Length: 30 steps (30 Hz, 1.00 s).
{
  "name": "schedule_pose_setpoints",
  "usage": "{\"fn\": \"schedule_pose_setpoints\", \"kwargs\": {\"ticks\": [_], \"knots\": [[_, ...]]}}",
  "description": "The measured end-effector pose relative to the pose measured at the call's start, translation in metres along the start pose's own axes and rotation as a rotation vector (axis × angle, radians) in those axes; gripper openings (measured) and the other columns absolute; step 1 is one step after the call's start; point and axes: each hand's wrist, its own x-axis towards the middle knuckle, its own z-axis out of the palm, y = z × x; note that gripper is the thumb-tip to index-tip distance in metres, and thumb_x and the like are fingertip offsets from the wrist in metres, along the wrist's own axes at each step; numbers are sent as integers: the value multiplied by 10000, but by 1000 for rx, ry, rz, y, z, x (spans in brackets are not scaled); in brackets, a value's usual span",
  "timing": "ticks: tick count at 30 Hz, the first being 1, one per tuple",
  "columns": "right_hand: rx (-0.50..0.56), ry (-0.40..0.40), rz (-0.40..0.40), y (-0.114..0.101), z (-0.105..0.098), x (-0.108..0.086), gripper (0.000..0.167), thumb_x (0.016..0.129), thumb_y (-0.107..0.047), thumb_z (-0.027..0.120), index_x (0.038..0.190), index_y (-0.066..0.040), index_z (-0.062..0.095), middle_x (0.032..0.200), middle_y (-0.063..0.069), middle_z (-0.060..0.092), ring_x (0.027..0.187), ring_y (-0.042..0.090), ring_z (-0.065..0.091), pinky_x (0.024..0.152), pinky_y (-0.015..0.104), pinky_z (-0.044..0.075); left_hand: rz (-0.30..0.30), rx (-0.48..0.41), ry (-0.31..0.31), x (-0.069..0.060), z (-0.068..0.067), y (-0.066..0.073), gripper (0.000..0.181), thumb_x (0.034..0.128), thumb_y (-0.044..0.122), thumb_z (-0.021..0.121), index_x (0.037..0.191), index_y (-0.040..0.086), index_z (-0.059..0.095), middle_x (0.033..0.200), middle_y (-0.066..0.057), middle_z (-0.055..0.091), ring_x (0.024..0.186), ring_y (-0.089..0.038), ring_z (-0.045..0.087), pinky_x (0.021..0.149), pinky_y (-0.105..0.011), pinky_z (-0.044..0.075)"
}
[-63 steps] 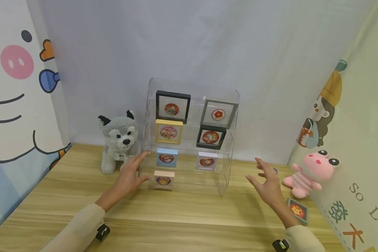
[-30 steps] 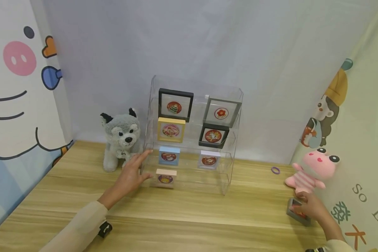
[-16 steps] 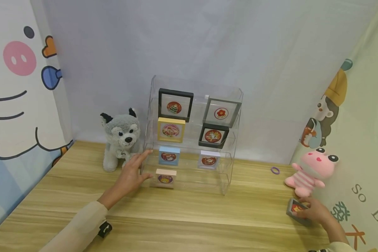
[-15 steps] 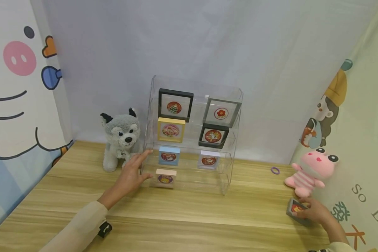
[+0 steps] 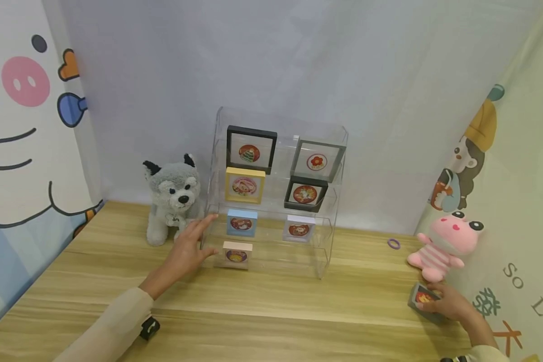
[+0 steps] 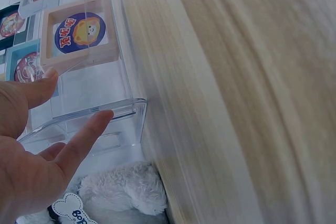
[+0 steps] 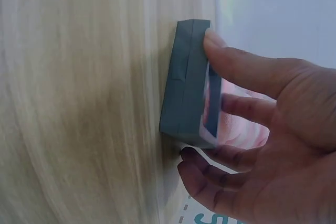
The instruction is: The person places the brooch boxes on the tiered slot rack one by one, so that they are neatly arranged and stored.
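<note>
A clear acrylic display stand (image 5: 271, 261) stands at the back middle of the table with several small picture frames on its tiers. Beside its left side is my left hand (image 5: 187, 254), thumb and index finger spread, holding nothing. The left wrist view shows the index fingertip at the stand's clear edge, close to a light pink frame (image 6: 113, 40) with a round sticker. At the far right my right hand (image 5: 448, 301) grips a small grey picture frame (image 5: 417, 296) between thumb and fingers. In the right wrist view the thumb presses one end of that grey frame (image 7: 186, 77).
A grey husky plush (image 5: 174, 196) sits left of the stand. A pink frog plush (image 5: 452, 239) sits just behind my right hand, with a purple ring (image 5: 393, 244) to its left. Curtains line the back and both sides of the wooden table (image 5: 253, 306).
My right hand has moved from beside the stand to the far right and taken hold of the grey picture frame. My left hand has stayed at the stand's left side.
</note>
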Motion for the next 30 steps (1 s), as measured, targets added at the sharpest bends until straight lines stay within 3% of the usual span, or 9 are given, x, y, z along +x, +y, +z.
{"fn": "schedule_pose_setpoints", "kwargs": {"ticks": [4, 9, 15, 18, 21, 24, 30], "knots": [[26, 35, -12, -3, 2, 0, 742, 865, -281, 784, 1295, 172, 384, 1251, 435, 474, 1127, 522, 497, 935, 589, 434, 0, -5, 0, 0, 0, 0, 851, 744, 75, 862, 1478, 120, 433, 1233, -263, 591, 870, -277, 554, 720, -437, 461], [8, 95, -27, -6, 6, 1, 865, 818, -256, 833, 1360, 174, 312, 1316, 477, 407, 1130, 530, 491, 932, 590, 427, -11, -13, -10, 1, -1, 0, 848, 750, 70, 857, 1480, 124, 429, 1213, -259, 589, 817, -237, 503, 697, -400, 428], [-9, 203, -111, -6, 14, -1, 827, 742, -135, 874, 1341, 149, 381, 1319, 459, 450, 1138, 545, 508, 915, 599, 428, -12, -5, -11, 1, 0, 1, 846, 749, 73, 859, 1477, 126, 431, 1241, -266, 587, 834, -251, 530, 705, -416, 450], [-4, 248, -156, -5, 19, 0, 813, 710, -94, 882, 1335, 125, 411, 1297, 429, 496, 1091, 496, 548, 868, 529, 458, -9, -4, -5, 1, 0, 1, 849, 742, 71, 863, 1474, 129, 436, 1232, -262, 592, 826, -249, 531, 698, -410, 451], [22, 284, -205, -6, 22, 2, 786, 696, -44, 879, 1330, 101, 439, 1230, 419, 539, 998, 422, 592, 769, 397, 493, 0, -6, 6, 1, 1, 0, 853, 734, 65, 867, 1471, 127, 441, 1227, -263, 596, 838, -257, 543, 702, -415, 459], [77, 321, -265, -10, 26, 3, 767, 678, 25, 867, 1326, 91, 461, 1181, 408, 563, 879, 253, 610, 661, 285, 500, 5, -6, 10, 2, 1, -1, 853, 733, 63, 868, 1470, 126, 444, 1220, -260, 598, 835, -254, 541, 703, -416, 458], [134, 366, -374, -31, 27, 5, 744, 688, 59, 854, 1335, 97, 488, 1205, 385, 570, 825, -56, 531, 628, 224, 529, -10, -9, -5, 1, 1, -2, 848, 747, 77, 862, 1478, 135, 437, 1218, -256, 594, 808, -234, 511, 695, -405, 438]]}}
